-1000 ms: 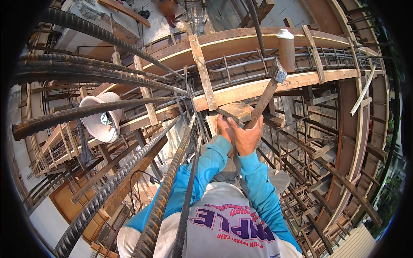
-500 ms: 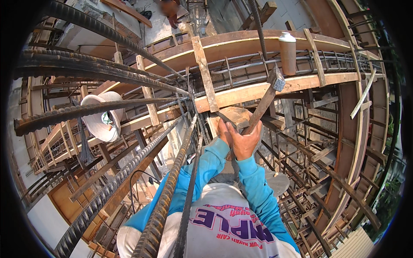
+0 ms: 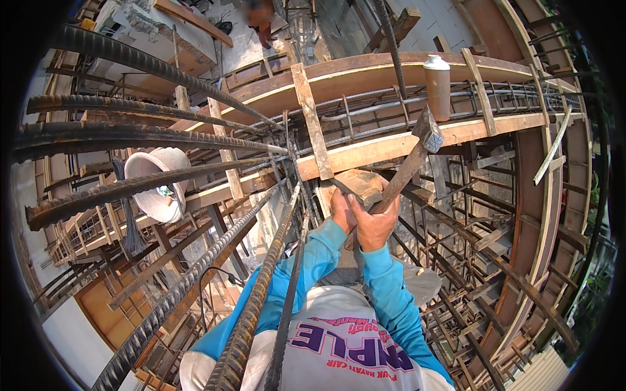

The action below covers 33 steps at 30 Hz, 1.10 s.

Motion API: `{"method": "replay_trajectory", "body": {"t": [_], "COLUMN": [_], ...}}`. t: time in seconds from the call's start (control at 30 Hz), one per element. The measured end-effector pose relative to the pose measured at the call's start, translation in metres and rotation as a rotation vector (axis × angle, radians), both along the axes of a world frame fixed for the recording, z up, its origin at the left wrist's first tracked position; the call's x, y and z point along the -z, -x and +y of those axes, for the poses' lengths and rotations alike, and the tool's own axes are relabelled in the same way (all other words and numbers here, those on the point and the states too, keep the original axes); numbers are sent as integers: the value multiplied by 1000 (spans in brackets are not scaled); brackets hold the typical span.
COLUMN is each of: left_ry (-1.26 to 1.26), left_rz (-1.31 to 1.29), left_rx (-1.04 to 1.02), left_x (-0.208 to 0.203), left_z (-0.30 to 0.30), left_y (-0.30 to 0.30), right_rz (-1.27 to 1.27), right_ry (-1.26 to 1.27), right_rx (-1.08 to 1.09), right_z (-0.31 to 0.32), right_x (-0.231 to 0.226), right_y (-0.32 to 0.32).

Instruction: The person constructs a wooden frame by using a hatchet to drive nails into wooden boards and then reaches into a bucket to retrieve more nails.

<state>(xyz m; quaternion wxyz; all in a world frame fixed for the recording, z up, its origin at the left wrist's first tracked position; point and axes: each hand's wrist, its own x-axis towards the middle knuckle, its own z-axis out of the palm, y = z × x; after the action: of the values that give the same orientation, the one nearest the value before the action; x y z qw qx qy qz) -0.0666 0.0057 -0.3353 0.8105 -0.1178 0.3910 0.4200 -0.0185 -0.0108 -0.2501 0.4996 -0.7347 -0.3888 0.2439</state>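
Looking down on two bare hands amid timber and steel. Gripped firmly in the right hand (image 3: 375, 227): a hammer (image 3: 405, 167), slanting up and away to the right, with a dark, blocky head beyond the fist, overlapping in this view the edge of a long pale plank (image 3: 365, 155); hard to tell whether touching it. Pressed close beside the right hand, with fingers bent: the left hand (image 3: 341, 212), near a thin dark bar (image 3: 343, 188); impossible to tell whether closed on it. Just beyond both hands, a chunky wooden block (image 3: 357, 180). Farther ahead and to the right, a brown bottle (image 3: 437, 94) with a white top, upright beside reinforcing steel. To the left of the hands, thick ribbed bars (image 3: 261, 293), and past some of these a pale, tilted bucket (image 3: 150, 176). Back toward the body, blue sleeves (image 3: 391, 283). Far ahead, a blurred person (image 3: 261, 19). As for handling the hammer: probably head-heavy, stiff and far from fragile, with a slim brown handle, perhaps of wood, likely rough enough not to slip. Best taken low on the handle, well away from the head, or nearer the head for closer control.
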Motion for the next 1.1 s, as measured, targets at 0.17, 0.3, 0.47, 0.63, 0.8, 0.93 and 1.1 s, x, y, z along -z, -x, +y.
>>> {"method": "replay_trajectory", "body": {"t": [0.17,0.3,0.47,0.63,0.8,0.93,1.1], "left_ry": [-25,-24,-90,-47,-28,-114,-502], "left_rz": [-161,-366,-499,-533,-343,-394,-140], "left_rx": [42,140,257,279,297,367,282], "left_x": [58,27,-17,-46,-62,-105,-165], "left_z": [-4,3,-10,-29,-57,-67,-30], "left_y": [-1,-10,-53,-96,-126,-136,-127], "right_rz": [176,245,252,283,377,603,890], "right_ry": [-94,-123,-313,-566,-748,-797,-950], "right_rx": [140,246,483,621,800,953,1020], "right_z": [8,-13,-78,-177,-268,-329,-348], "right_x": [-35,-101,-152,-173,-143,-113,-43], "right_y": [-45,-95,-141,-168,-174,-167,-152]}}
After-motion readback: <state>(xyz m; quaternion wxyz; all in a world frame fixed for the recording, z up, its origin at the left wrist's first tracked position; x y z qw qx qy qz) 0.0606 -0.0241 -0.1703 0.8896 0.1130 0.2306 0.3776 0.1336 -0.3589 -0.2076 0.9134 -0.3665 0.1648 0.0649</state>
